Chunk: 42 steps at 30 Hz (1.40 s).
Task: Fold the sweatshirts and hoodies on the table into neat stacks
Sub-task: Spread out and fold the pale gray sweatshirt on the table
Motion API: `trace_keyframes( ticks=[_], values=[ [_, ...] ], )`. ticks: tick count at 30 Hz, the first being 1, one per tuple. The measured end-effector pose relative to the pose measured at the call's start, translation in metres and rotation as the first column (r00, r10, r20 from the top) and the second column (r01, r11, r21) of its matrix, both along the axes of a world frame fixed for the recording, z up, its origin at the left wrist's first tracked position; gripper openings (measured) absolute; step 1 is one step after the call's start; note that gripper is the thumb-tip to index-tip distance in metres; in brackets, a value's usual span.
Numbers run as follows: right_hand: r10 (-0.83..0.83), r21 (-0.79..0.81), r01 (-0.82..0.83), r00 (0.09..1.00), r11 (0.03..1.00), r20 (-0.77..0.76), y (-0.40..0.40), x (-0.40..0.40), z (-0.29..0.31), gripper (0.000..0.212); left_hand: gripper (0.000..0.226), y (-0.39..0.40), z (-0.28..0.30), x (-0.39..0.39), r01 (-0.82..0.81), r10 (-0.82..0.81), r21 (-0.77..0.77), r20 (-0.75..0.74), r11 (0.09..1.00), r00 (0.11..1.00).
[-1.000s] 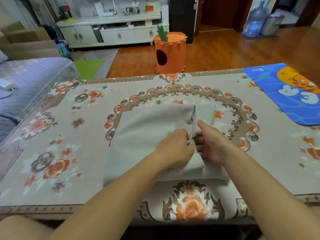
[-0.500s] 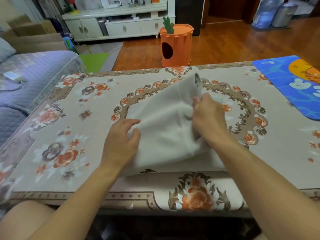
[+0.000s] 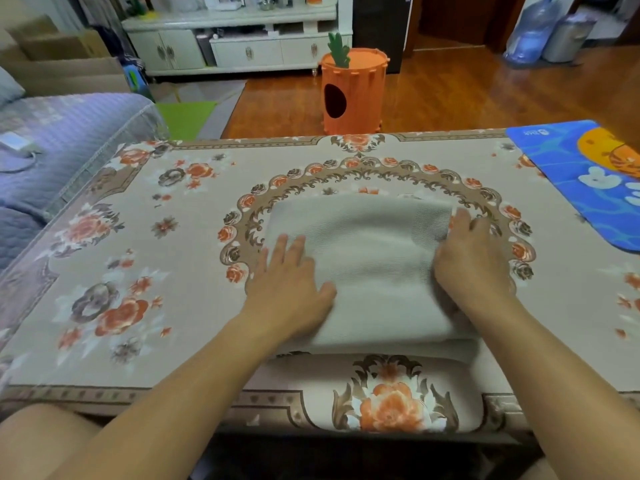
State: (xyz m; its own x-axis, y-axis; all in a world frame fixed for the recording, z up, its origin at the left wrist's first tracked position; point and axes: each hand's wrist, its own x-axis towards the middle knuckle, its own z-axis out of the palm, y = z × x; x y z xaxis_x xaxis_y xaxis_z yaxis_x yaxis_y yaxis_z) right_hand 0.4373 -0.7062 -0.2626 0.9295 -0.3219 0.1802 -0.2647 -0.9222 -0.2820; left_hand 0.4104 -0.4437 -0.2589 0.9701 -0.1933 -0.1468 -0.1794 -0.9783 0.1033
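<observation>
A light grey sweatshirt (image 3: 370,258) lies folded into a flat rectangle at the middle of the table (image 3: 166,237), which is covered by a floral cloth. Its ribbed hem shows at the far right corner. My left hand (image 3: 289,287) rests flat on the garment's left edge, fingers straight and spread. My right hand (image 3: 471,258) presses flat on the right edge near the ribbed hem, fingers extended. No other garment is in view.
A blue cartoon mat (image 3: 588,178) covers the table's far right. A purple-covered sofa (image 3: 52,150) stands close on the left. Beyond the table stand an orange carrot-shaped bin (image 3: 351,90) and a white cabinet (image 3: 235,46).
My right hand carried the lifted half of the sweatshirt over and laid it down. Both hands moved apart to the garment's sides and now lie flat on it.
</observation>
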Motion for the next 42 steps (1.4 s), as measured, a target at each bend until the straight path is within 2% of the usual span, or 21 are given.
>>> trace_keyframes(
  ticks=[2, 3, 5, 6, 10, 12, 14, 16, 18, 21, 25, 26, 27, 28, 30, 32, 35, 37, 38, 40, 42],
  values=[
    [0.155, -0.034, -0.151, 0.971, 0.988, 0.183, 0.019, 0.016, 0.022, 0.059, 0.067, -0.024, -0.005, 0.000, 0.018, -0.018, -0.038, -0.011, 0.999, 1.000],
    [0.285, -0.069, -0.277, 0.936, 0.958, 0.207, 0.033, 0.025, 0.029, 0.058, 0.067, -0.034, -0.012, -0.002, 0.026, -0.027, -0.019, -0.045, 0.999, 0.999],
    [0.488, -0.143, -0.473, 0.867, 0.869, 0.097, 0.054, 0.046, 0.026, 0.059, 0.066, -0.040, -0.022, -0.003, 0.016, -0.014, 0.023, -0.085, 1.000, 0.996],
    [0.523, -0.143, -0.518, 0.852, 0.843, 0.001, 0.057, 0.055, 0.016, 0.060, 0.066, -0.039, -0.024, -0.001, 0.008, -0.005, 0.027, -0.081, 1.000, 0.997],
    [0.462, 0.066, -0.479, 0.787, 0.875, -0.410, 0.031, 0.082, -0.021, 0.070, 0.061, -0.027, -0.023, -0.008, 0.056, -0.056, -0.035, 0.004, 0.998, 0.998],
    [0.441, 0.034, -0.485, 0.762, 0.874, -0.474, 0.025, 0.104, -0.008, 0.072, 0.060, -0.013, -0.024, -0.022, 0.053, -0.051, -0.121, 0.017, 0.991, 0.999],
    [0.423, -0.069, -0.505, 0.783, 0.861, -0.456, 0.027, 0.123, 0.011, 0.077, 0.065, 0.006, -0.022, -0.040, -0.076, 0.080, -0.233, 0.008, 0.970, 0.997],
    [0.476, -0.067, -0.552, 0.768, 0.831, -0.428, 0.033, 0.133, 0.022, 0.087, 0.072, 0.028, -0.019, -0.054, -0.318, 0.316, -0.343, -0.064, 0.884, 0.947],
    [0.545, 0.062, -0.586, 0.703, 0.808, -0.457, 0.041, 0.138, 0.023, 0.094, 0.084, 0.048, -0.010, -0.060, -0.521, 0.469, -0.377, -0.227, 0.766, 0.854],
    [0.575, 0.161, -0.578, 0.662, 0.800, -0.480, 0.045, 0.145, 0.024, 0.105, 0.089, 0.059, 0.001, -0.053, -0.664, 0.480, -0.405, -0.470, 0.628, 0.741],
    [0.490, 0.087, -0.541, 0.667, 0.837, -0.562, 0.047, 0.146, 0.041, 0.109, 0.040, 0.059, 0.012, -0.032, -0.702, 0.408, -0.602, -0.572, 0.381, 0.712],
    [0.460, 0.061, -0.524, 0.679, 0.849, -0.571, 0.044, 0.144, 0.046, 0.109, 0.033, 0.065, 0.018, -0.019, -0.688, 0.417, -0.634, -0.551, 0.354, 0.723],
    [0.439, 0.055, -0.499, 0.700, 0.865, -0.562, 0.040, 0.142, 0.052, 0.108, 0.029, 0.073, 0.028, -0.001, -0.653, 0.461, -0.649, -0.476, 0.391, 0.749],
    [0.415, 0.068, -0.454, 0.731, 0.889, -0.542, 0.035, 0.137, 0.058, 0.106, 0.028, 0.085, 0.036, 0.020, -0.607, 0.522, -0.639, -0.351, 0.473, 0.777],
    [0.361, 0.233, -0.280, 0.796, 0.931, -0.485, 0.026, 0.121, 0.060, 0.101, 0.034, 0.106, 0.053, 0.064, -0.531, 0.604, -0.523, -0.039, 0.666, 0.796],
    [0.343, 0.385, -0.161, 0.814, 0.909, -0.468, 0.022, 0.092, 0.046, 0.095, 0.042, 0.107, 0.056, 0.093, -0.496, 0.593, -0.405, 0.158, 0.768, 0.789],
    [0.370, 0.471, -0.121, 0.793, 0.874, -0.484, 0.019, 0.046, 0.020, 0.064, 0.052, 0.065, 0.027, 0.098, -0.346, 0.403, -0.311, 0.141, 0.885, 0.904],
    [0.358, 0.476, -0.127, 0.827, 0.870, -0.433, 0.014, 0.039, 0.020, 0.058, 0.060, 0.034, -0.002, 0.074, -0.216, 0.228, -0.121, 0.096, 0.969, 0.969],
    [0.322, 0.392, -0.170, 0.873, 0.904, -0.366, 0.014, 0.042, 0.023, 0.061, 0.064, 0.026, -0.016, 0.062, -0.172, 0.172, -0.017, 0.085, 0.985, 0.981],
    [0.293, 0.224, -0.265, 0.950, 0.938, -0.105, 0.028, 0.048, 0.034, 0.061, 0.067, 0.021, -0.031, 0.046, -0.157, 0.149, 0.071, 0.108, 0.985, 0.983],
    [0.390, 0.080, -0.401, 0.912, 0.912, 0.123, 0.057, 0.050, 0.040, 0.058, 0.068, 0.020, -0.032, 0.044, -0.184, 0.173, 0.077, 0.138, 0.980, 0.975]
  ],
)
